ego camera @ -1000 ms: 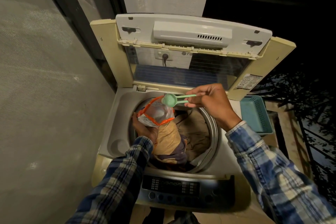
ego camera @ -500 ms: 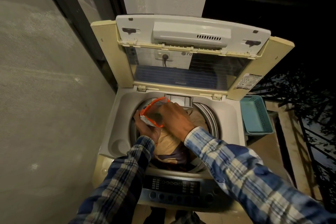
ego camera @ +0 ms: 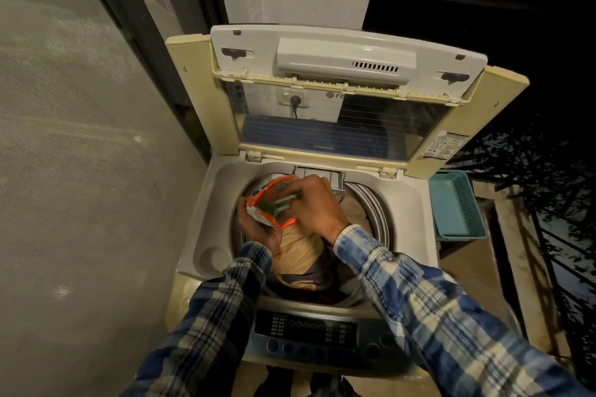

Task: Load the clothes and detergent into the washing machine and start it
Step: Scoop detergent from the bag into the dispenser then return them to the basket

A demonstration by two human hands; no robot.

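Clothes (ego camera: 300, 248) are already in the drum (ego camera: 374, 213), a tan and dark heap of soft, crumpled cloth. Detergent looks to be the step in hand: the left grip (ego camera: 261, 232) is curled round a crinkly pouch (ego camera: 258, 211) with an orange rim, held over the drum. The right grip (ego camera: 319, 206) pinches the thin handle of a green plastic scoop (ego camera: 283, 203), whose bowl is dipped in the pouch mouth. Whether any powder has gone in, I cannot tell. The lid (ego camera: 345, 55), yellowed plastic with a glass pane, stands up. Shutting it and pressing the round buttons on the dark panel (ego camera: 306, 329) remain.
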